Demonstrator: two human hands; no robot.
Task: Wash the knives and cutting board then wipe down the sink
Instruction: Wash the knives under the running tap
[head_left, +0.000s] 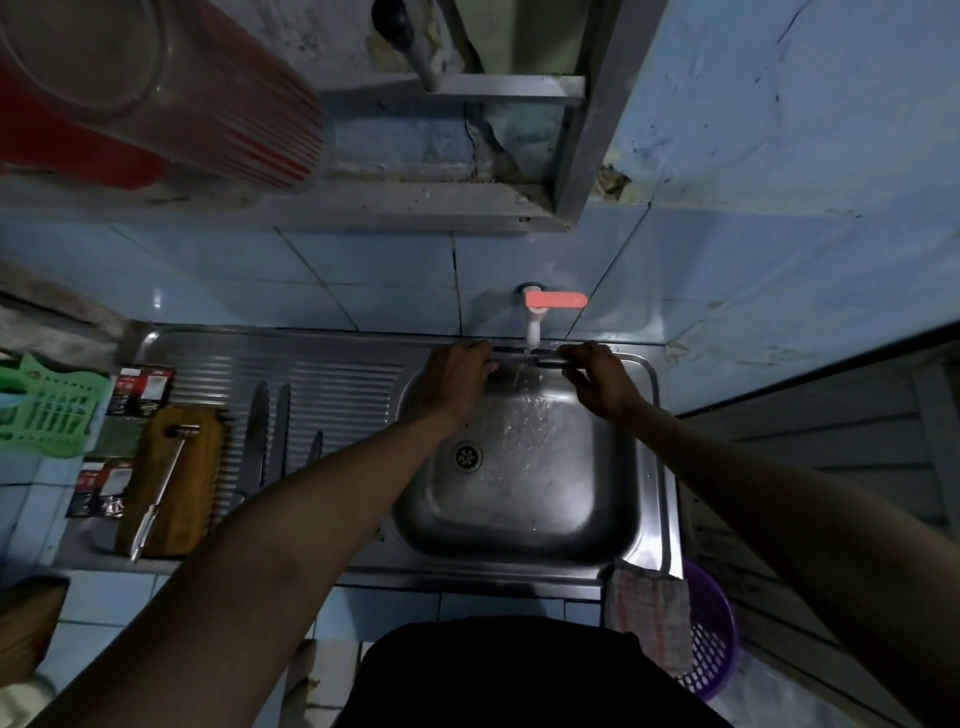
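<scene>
Steel sink (644, 467) fills the middle, basin wet, drain (468, 457) near its left side, and water is running down from the white tap (533, 325) with the orange lever on the tiled wall. Under that stream, a knife (524, 358) held level across the back of the basin: left hand (457, 379) curled round one end, right hand (597, 376) gripping the other, fingers bent on it. Which end is the handle, cannot tell, it's dark there. Off to the left on the ribbed drainboard (337, 384), the wooden cutting board (171, 478) lies flat with a metal tool (161, 488) resting on top, and three more knives (270, 431) lie side by side just right of it, tips pointing to the wall. Green plastic basket (47, 405) at the far left edge, contents unclear. Purple basket (711, 634) low at the right, beside a checked cloth (649, 613) draped over the sink's front corner
</scene>
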